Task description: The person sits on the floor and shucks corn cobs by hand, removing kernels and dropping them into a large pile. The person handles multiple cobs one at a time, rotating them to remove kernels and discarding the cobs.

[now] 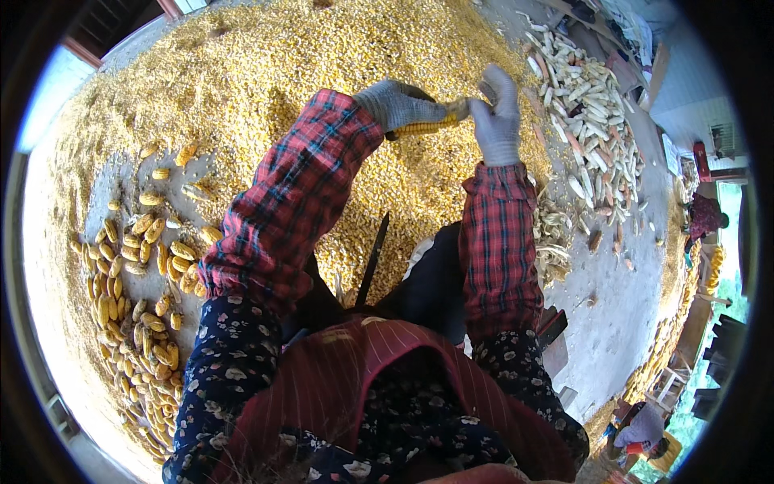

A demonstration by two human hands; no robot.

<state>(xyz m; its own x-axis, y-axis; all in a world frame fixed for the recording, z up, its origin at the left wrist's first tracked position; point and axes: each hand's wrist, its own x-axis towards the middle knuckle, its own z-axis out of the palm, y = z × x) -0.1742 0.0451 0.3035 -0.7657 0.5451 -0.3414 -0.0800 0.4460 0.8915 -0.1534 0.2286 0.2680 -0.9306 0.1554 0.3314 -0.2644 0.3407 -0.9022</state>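
Both hands wear grey knitted gloves, above a wide spread of loose corn kernels (272, 54). My left hand (402, 104) is closed around a yellow ear of corn (426, 127), held roughly level. At the ear's right end, where a pale brownish tip shows, is my right hand (497, 115); its thumb is at or close to that tip, and its fingers are raised and blurred. Whether the right hand grips the tip is unclear. Below, a dark narrow bar (373, 260) points up between the knees.
Unshelled corn ears (112, 290) are heaped at the left on the concrete floor. Stripped cobs (586, 115) are piled at the right, with dry husks (551, 242) nearer. Two other people, one at the far right (706, 216) and one at the lower right (642, 426), are at a distance.
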